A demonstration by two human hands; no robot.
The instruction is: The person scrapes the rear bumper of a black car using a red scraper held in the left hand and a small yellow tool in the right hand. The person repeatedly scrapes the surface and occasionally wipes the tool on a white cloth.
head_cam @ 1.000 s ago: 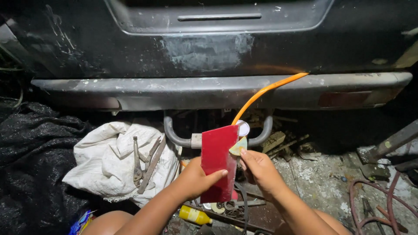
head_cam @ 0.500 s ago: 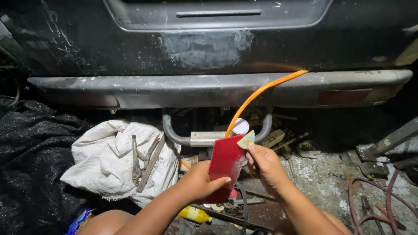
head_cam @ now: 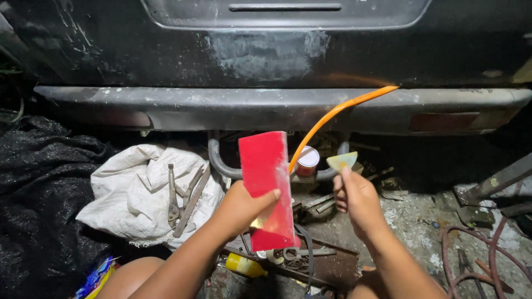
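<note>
My left hand grips a flat red rectangular block, held upright in front of me with my thumb across its lower face. To its right my right hand pinches a small yellowish wedge-shaped scraper between fingertips, a short gap apart from the block. Both are raised below the grey rear bumper of a dark car, whose panel shows a pale sanded patch.
An orange hose curves from the bumper down behind the block. A small white-topped can sits near the tow bar. A white sack holds pliers. Black netting lies left, reddish cables right, a yellow bottle below.
Both hands rose. The red block now stands higher and more upright, and my right hand with the scraper has pulled away from it to the right.
</note>
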